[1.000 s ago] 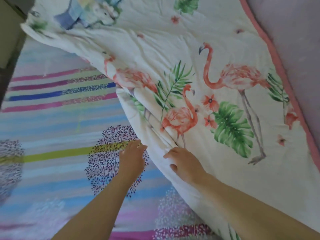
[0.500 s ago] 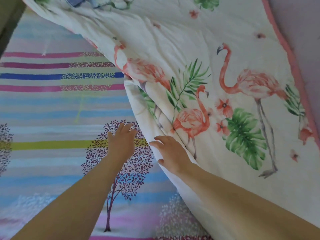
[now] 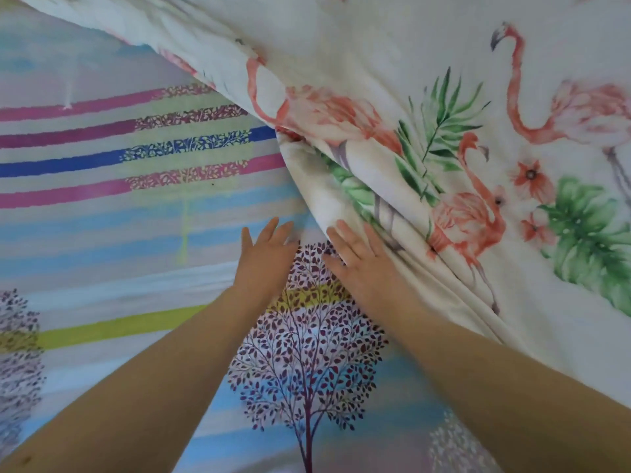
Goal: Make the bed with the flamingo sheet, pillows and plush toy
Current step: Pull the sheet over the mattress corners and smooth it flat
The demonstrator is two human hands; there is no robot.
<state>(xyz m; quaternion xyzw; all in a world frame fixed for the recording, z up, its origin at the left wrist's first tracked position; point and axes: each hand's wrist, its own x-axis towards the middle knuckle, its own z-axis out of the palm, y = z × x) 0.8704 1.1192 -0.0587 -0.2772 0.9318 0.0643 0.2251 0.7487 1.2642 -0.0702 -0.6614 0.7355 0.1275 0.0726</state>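
Both hands lie flat with fingers straight, gripping nothing. The right hand (image 3: 358, 264) presses against the bunched near-left edge of the flamingo sheet (image 3: 444, 80). The left hand (image 3: 264, 257) rests just beside it on the striped tree-print undersheet (image 3: 136, 233), fingertips at the fold. Outward, the flamingo sheet covers the right and far part of the scene, creased and doubled along that edge, while the undersheet lies bare to the left. I judge the spreading roughly half done, with smoothing, pillows and plush toy left to do; neither pillows nor toy shows.
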